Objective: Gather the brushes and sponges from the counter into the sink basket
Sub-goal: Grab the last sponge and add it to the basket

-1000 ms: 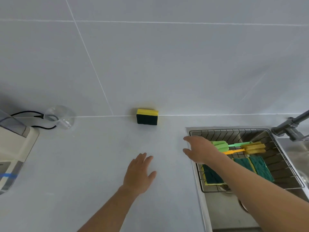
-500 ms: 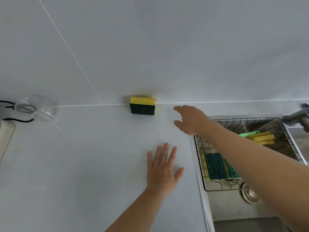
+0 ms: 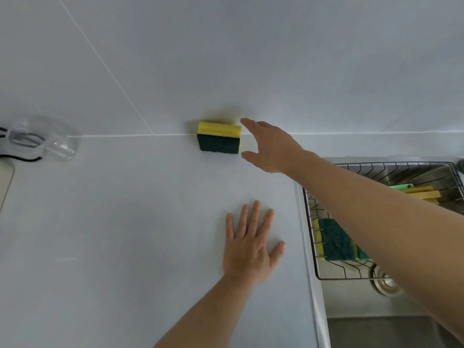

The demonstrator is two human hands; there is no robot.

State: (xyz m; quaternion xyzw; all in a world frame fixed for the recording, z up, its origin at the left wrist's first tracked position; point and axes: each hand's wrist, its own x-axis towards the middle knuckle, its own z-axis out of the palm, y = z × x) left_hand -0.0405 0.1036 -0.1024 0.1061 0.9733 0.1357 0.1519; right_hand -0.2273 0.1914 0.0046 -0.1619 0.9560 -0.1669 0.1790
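A yellow and dark green sponge (image 3: 219, 137) stands on edge on the white counter against the back wall. My right hand (image 3: 270, 146) is just right of it, fingers spread above and below its right end, not closed on it. My left hand (image 3: 251, 243) lies flat on the counter, palm down, fingers apart, holding nothing. The wire sink basket (image 3: 312, 234) sits in the sink at right. It holds green and yellow sponges (image 3: 335, 241) and yellow and green brushes (image 3: 421, 193), partly hidden by my right forearm.
A clear glass (image 3: 42, 139) lies on its side at the far left by a black cable (image 3: 21, 159). A white appliance edge (image 3: 6, 183) shows at the left border. The sink drain (image 3: 384, 282) sits below the basket.
My right hand has moved from over the basket leftward and back to the sponge at the wall. My left hand has spread flat on the counter, and the view has shifted.
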